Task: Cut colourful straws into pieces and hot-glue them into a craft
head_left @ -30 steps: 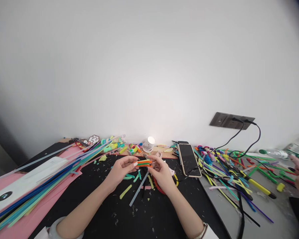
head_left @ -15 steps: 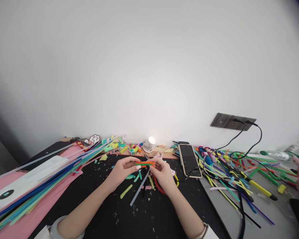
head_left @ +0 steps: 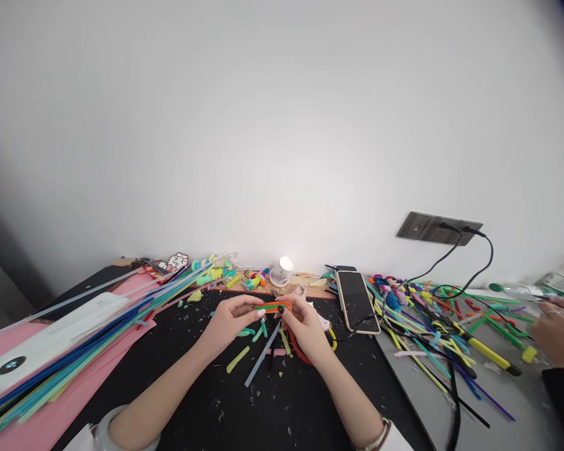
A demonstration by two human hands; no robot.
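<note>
Both my hands meet over the black mat (head_left: 244,413) near its far edge. My left hand (head_left: 232,321) pinches the left end of a short orange and green straw bundle (head_left: 273,306). My right hand (head_left: 305,326) pinches the right end of the same bundle, fingers curled. Under the hands lie cut straw pieces: a yellow-green one (head_left: 237,359), a grey one (head_left: 262,354) and small green bits.
A long bundle of coloured straws (head_left: 75,351) lies on pink paper (head_left: 42,419) at left. A lit candle (head_left: 282,270) stands at the back. A phone (head_left: 356,300) lies right of my hands, then cables and scattered straws (head_left: 442,326). Another person's hand (head_left: 557,335) is at far right.
My hands and the bundle stay almost in place, fingers shifting slightly. The other person's hand at the right edge has moved further into view, leftward.
</note>
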